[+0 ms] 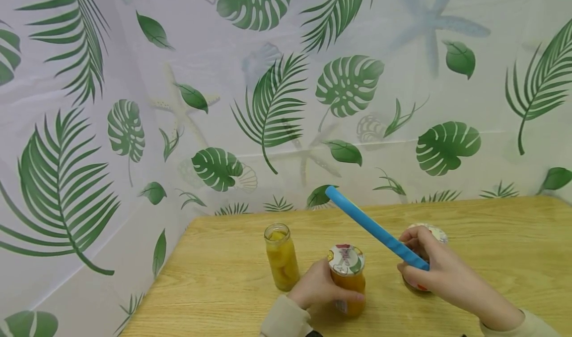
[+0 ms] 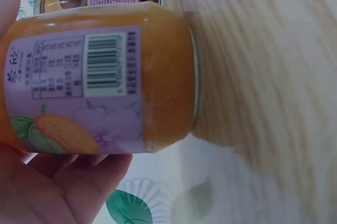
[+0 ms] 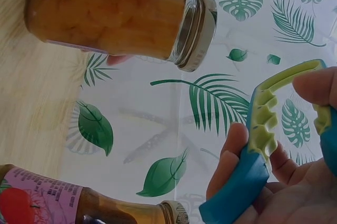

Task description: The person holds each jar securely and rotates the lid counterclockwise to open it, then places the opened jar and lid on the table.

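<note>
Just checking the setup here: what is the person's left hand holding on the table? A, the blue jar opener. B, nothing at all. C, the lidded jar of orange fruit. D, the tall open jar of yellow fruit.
C: the left hand wraps round the lidded jar, while the right hand holds the blue jar opener and the open jar stands untouched.

Bare table (image 1: 491,237) open to right, well clear of jars; narrow gap between open jar (image 1: 281,256) and lidded jar (image 1: 347,280), partly filled by left hand (image 1: 319,287); blue opener (image 1: 375,228) slanting above table, barring way over lidded jar from right hand (image 1: 440,270); third jar (image 1: 426,233) close behind that hand; leaf-print curtain (image 1: 268,103) closing off back and left.
</note>
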The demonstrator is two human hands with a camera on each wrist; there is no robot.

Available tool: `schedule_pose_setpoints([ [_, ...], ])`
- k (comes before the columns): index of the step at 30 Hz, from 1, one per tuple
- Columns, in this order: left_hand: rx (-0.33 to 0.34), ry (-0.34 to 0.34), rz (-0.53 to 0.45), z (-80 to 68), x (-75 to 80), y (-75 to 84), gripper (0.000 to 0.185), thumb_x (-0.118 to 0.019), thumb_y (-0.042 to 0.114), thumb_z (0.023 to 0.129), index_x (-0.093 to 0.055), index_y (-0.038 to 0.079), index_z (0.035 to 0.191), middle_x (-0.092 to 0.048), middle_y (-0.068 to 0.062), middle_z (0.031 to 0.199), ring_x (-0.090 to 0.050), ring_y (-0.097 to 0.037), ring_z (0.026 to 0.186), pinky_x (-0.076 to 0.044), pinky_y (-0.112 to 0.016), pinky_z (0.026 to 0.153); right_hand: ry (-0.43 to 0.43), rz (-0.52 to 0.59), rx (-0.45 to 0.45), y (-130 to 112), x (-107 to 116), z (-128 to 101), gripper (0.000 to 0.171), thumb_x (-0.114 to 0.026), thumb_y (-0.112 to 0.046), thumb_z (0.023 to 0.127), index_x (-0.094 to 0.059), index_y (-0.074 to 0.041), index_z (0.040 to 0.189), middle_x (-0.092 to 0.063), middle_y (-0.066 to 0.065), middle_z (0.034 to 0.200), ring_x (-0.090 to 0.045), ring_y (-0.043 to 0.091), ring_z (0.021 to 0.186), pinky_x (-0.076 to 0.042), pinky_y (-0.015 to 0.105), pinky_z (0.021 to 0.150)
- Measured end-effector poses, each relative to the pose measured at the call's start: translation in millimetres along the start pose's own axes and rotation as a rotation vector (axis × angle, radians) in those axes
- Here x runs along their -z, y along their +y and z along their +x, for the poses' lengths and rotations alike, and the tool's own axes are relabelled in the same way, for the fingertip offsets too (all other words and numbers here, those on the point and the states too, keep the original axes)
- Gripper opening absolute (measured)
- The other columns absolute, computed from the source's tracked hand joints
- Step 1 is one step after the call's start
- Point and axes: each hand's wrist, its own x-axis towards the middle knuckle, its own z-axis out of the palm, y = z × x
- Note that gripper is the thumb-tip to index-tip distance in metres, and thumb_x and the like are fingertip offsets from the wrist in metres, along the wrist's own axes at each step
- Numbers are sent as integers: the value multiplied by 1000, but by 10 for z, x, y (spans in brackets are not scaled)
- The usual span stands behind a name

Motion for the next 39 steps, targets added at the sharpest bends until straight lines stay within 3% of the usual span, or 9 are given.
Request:
schedule_pose_setpoints([
  [10, -48, -5, -13, -4, 3, 6, 49, -80, 15, 63, -59, 22, 107, -60, 15, 92, -54, -1, 84, -41, -20, 80, -21, -12, -2, 21, -12, 8, 46, -61, -10, 82, -35, 2, 118, -50, 10, 89, -50, 13, 68, -42, 26, 54],
  [16, -39, 21, 13, -2, -8, 6, 49, -82, 16, 61, -60, 23, 104, -61, 16, 90, -55, 0, 82, -42, -20, 78, -30, -35, 11, 31, -5, 12, 46, -62, -12, 82, -40, 3, 119, -50, 8, 84, -49, 11, 62, -43, 25, 52],
  [29, -36, 55, -3, 5, -11, -3, 47, -82, 17, 60, -61, 25, 101, -61, 16, 89, -55, -1, 81, -43, -20, 77, 42, -260, 20, 8, 17, 16, 51, -69, -17, 74, -48, -4, 119, -58, 0, 93, -47, 12, 72, -39, 25, 57],
  [34, -55, 90, -31, -4, -15, 40, 47, -83, 17, 60, -61, 25, 100, -61, 16, 89, -56, -2, 82, -43, -20, 78, 52, -299, 11, -5, 39, 1, 55, -71, -20, 72, -48, -5, 119, -54, 0, 88, -45, 13, 70, -37, 25, 56],
  [39, -82, 168, -57, -3, -33, 69, 45, -82, 18, 60, -60, 23, 100, -62, 14, 89, -57, -2, 82, -44, -20, 77, 68, -340, 30, -17, 60, -16, 57, -73, -24, 71, -48, -5, 118, -52, 1, 85, -43, 15, 70, -37, 26, 56],
])
